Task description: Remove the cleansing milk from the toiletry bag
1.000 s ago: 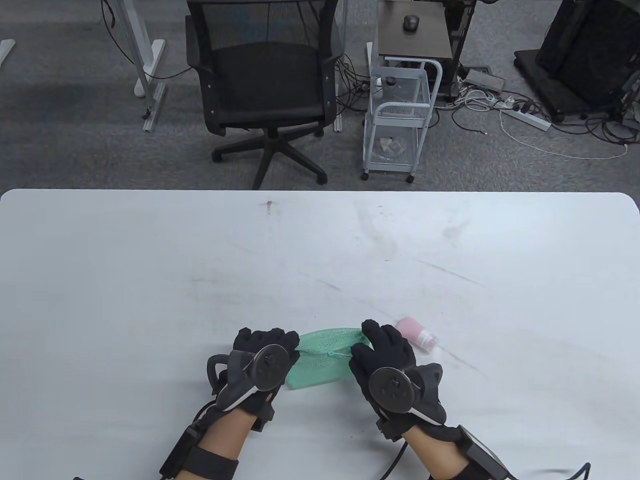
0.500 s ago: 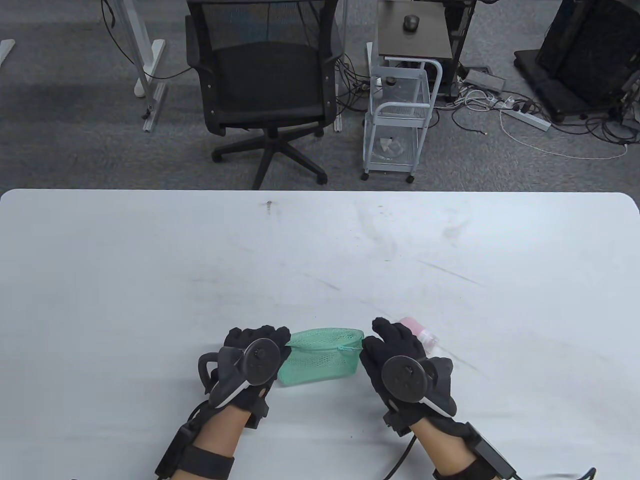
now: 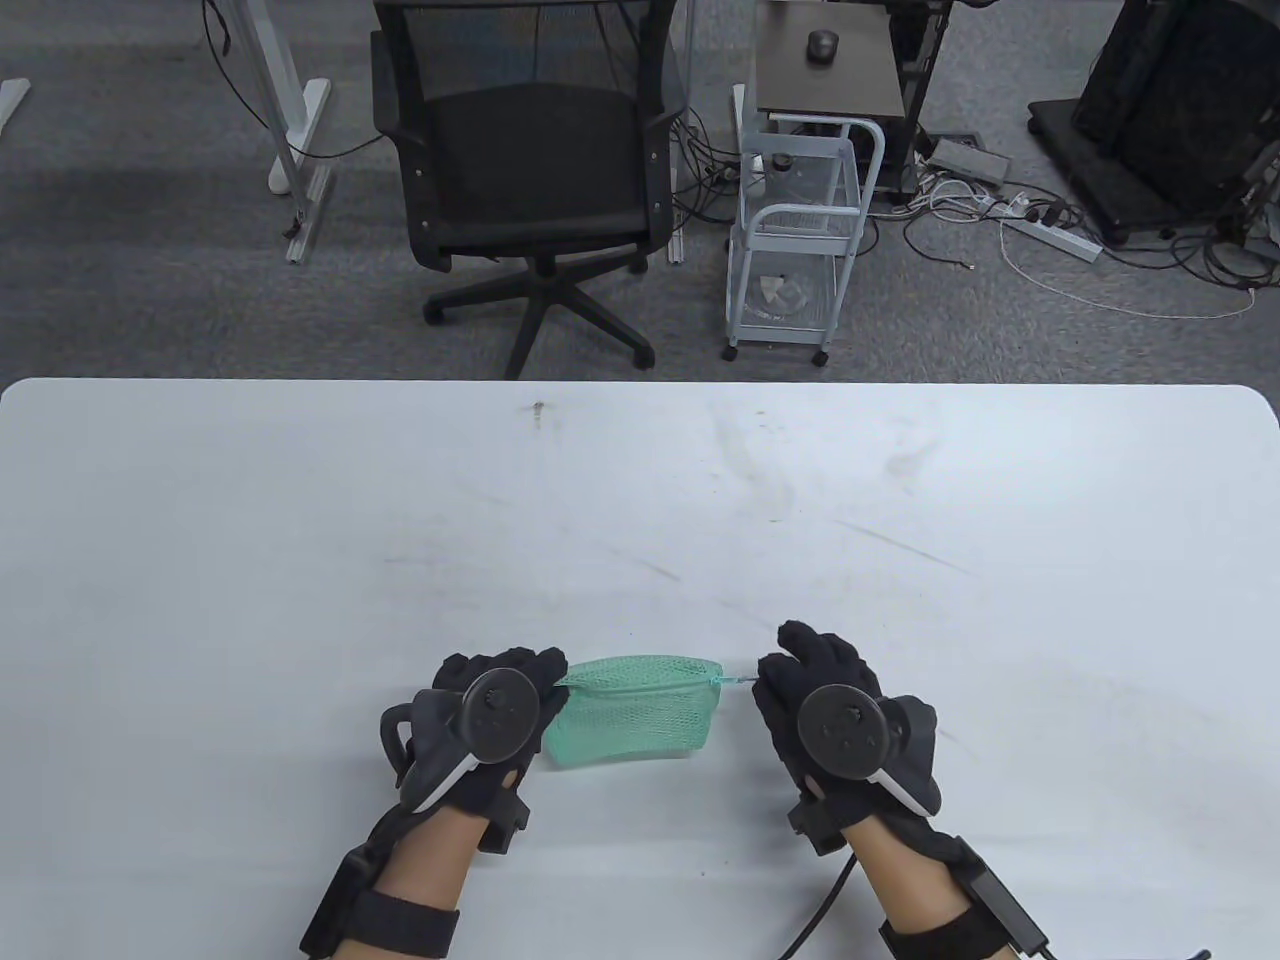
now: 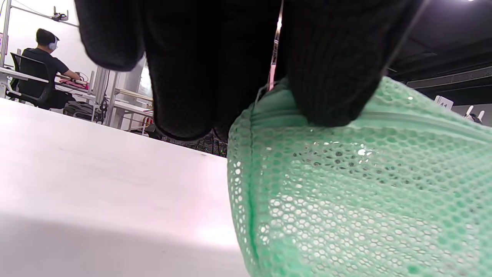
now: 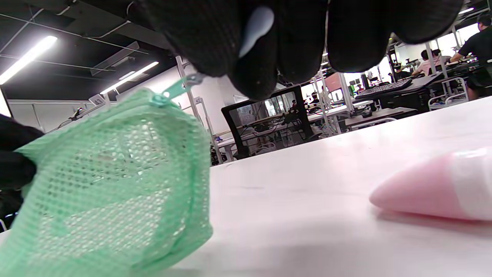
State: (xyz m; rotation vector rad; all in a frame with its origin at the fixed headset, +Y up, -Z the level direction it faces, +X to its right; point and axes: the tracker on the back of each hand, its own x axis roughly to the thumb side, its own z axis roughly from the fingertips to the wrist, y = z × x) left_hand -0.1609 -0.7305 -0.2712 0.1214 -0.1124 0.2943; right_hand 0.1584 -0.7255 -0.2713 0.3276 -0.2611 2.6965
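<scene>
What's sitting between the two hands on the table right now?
In the table view, the green mesh bag lies between the left hand and right hand; its zipper pull bridges the gap to the right hand.

The green mesh toiletry bag (image 3: 632, 712) stands upright on its base near the table's front edge, its zipped top seam running left to right and its zipper pull (image 5: 177, 88) stretched out rightward. The pink plastic cleansing-milk tube (image 5: 434, 187) lies on its side on the tabletop, outside the bag and to its right.
</scene>
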